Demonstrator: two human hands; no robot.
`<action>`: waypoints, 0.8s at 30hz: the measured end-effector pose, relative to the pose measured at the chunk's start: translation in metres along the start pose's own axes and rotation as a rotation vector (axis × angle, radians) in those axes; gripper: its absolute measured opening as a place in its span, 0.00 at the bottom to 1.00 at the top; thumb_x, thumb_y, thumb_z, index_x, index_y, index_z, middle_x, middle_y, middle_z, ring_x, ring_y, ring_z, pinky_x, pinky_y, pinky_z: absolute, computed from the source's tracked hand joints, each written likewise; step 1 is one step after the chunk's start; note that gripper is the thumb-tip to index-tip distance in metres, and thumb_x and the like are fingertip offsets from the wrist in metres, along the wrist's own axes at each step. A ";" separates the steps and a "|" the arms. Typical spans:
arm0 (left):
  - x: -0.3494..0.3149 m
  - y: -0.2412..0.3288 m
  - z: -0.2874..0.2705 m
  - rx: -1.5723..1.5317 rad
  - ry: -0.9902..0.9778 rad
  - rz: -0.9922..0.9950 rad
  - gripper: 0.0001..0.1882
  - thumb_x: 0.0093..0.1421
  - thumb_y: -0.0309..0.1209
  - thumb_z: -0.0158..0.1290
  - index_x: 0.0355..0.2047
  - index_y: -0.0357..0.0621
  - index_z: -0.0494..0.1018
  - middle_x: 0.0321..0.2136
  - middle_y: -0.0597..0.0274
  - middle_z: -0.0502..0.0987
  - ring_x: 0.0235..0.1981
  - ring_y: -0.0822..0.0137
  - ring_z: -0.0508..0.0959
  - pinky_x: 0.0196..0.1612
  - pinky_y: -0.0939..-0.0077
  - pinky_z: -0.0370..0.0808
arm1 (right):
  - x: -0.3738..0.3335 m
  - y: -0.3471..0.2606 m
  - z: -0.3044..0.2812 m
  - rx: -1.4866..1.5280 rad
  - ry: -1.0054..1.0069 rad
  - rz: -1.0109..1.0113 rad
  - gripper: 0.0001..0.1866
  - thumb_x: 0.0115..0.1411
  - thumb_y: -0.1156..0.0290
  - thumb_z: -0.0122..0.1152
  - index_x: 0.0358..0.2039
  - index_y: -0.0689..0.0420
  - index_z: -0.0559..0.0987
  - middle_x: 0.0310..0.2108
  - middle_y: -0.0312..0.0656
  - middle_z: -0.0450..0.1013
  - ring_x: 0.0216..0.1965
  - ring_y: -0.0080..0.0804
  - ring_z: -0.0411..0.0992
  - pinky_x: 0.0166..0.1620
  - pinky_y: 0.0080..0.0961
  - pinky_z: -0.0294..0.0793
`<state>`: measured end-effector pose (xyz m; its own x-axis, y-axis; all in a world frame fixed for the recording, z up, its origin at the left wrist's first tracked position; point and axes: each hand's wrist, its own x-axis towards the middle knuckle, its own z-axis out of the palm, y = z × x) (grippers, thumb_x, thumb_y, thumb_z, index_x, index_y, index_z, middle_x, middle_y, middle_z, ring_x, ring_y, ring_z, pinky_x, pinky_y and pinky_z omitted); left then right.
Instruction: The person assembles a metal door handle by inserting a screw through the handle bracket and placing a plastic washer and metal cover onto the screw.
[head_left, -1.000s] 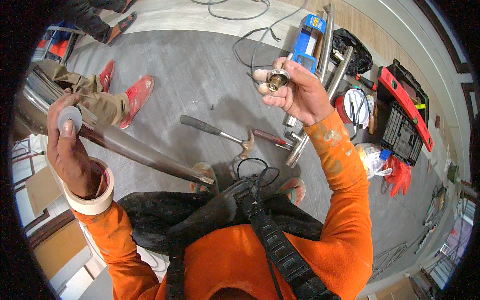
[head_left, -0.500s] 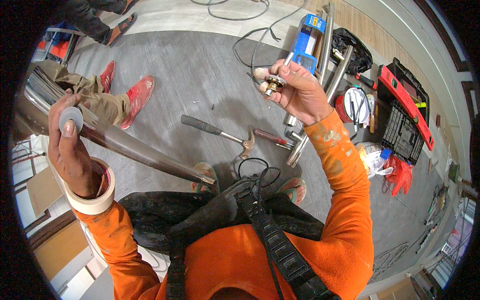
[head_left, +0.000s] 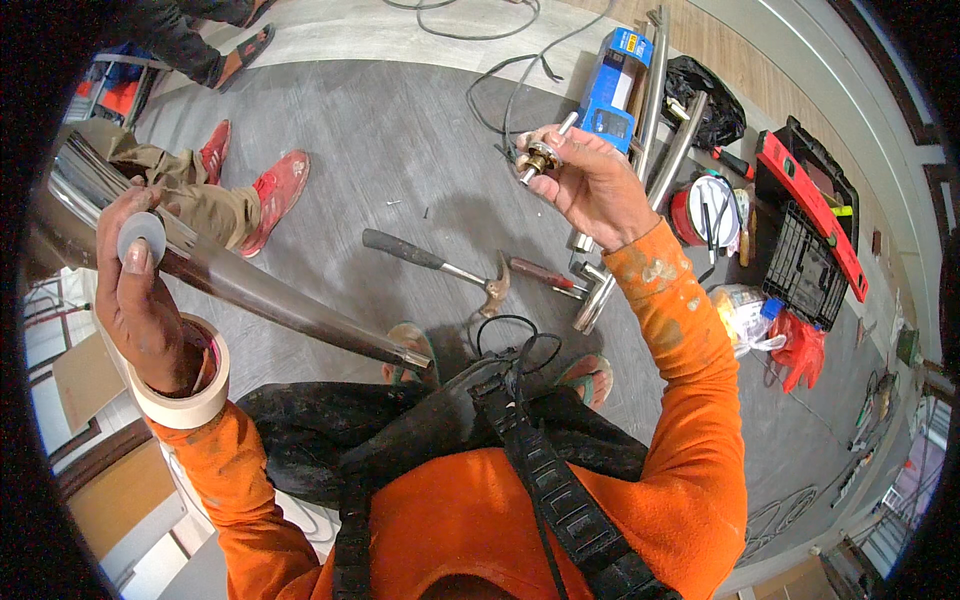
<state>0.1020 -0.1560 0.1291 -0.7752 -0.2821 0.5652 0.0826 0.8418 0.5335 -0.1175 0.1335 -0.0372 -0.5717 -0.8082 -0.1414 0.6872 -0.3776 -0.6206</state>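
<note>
At the left, my left hand [head_left: 145, 310] is closed, its thumb pressing a round grey disc [head_left: 136, 228] beside a long shiny steel tube [head_left: 270, 295]. The tube slants down to an end near my knees. Around my left wrist hangs a roll of cream masking tape [head_left: 188, 408]. My right hand [head_left: 605, 195], raised over the floor, pinches a small metal fitting [head_left: 541, 158] with a brass-coloured collar and a thin rod. Part of the fitting is hidden by the fingers. On the floor below lie a claw hammer [head_left: 450, 270] and a red-handled screwdriver [head_left: 540, 274].
Steel tubes [head_left: 678, 150] and a blue box [head_left: 612, 85] lie ahead of my right hand. A red spirit level [head_left: 810, 212] rests across a black toolbox [head_left: 805, 265], near a white-lidded tub [head_left: 712, 210]. Another person's red shoe [head_left: 275, 200] is beyond the tube. Cables [head_left: 470, 90] cross the floor.
My right hand has shifted slightly to the left, and the fitting is turned a little in its fingers. My left hand, the disc and the tube have stayed in place.
</note>
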 end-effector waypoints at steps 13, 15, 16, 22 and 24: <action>0.002 0.006 0.003 0.002 -0.001 -0.003 0.19 0.55 0.33 0.40 0.40 0.27 0.68 0.42 0.46 0.70 0.48 0.58 0.66 0.55 0.66 0.56 | 0.004 0.004 -0.009 -0.009 0.127 0.026 0.12 0.59 0.70 0.50 0.38 0.67 0.71 0.37 0.48 0.71 0.35 0.37 0.74 0.36 0.23 0.77; 0.002 0.005 0.003 -0.007 -0.007 0.001 0.19 0.55 0.33 0.40 0.40 0.27 0.68 0.42 0.47 0.70 0.48 0.58 0.66 0.55 0.66 0.56 | 0.004 0.002 -0.014 -0.062 0.061 0.056 0.12 0.58 0.69 0.51 0.38 0.64 0.72 0.36 0.46 0.72 0.35 0.36 0.73 0.35 0.25 0.76; 0.002 0.005 0.003 -0.010 -0.004 0.001 0.19 0.55 0.33 0.40 0.40 0.28 0.68 0.42 0.47 0.70 0.48 0.58 0.66 0.55 0.66 0.56 | 0.004 0.001 -0.015 -0.089 0.029 0.070 0.11 0.58 0.68 0.52 0.37 0.63 0.72 0.36 0.44 0.72 0.35 0.35 0.73 0.34 0.25 0.75; 0.002 0.003 0.002 -0.005 -0.002 -0.007 0.19 0.55 0.33 0.40 0.40 0.28 0.68 0.42 0.47 0.70 0.48 0.58 0.67 0.55 0.66 0.56 | 0.000 -0.004 -0.001 -0.370 0.272 0.117 0.09 0.60 0.65 0.49 0.37 0.54 0.72 0.37 0.41 0.73 0.36 0.32 0.73 0.37 0.32 0.72; 0.002 0.003 0.001 -0.014 -0.020 -0.008 0.19 0.55 0.33 0.41 0.40 0.28 0.68 0.42 0.47 0.70 0.48 0.58 0.67 0.55 0.66 0.56 | 0.001 -0.006 -0.001 -0.404 0.302 0.137 0.09 0.60 0.64 0.48 0.36 0.54 0.72 0.37 0.41 0.73 0.36 0.31 0.73 0.38 0.31 0.71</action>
<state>0.1001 -0.1539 0.1310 -0.7881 -0.2794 0.5485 0.0850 0.8331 0.5465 -0.1220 0.1354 -0.0344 -0.6338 -0.6486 -0.4214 0.5710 -0.0248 -0.8206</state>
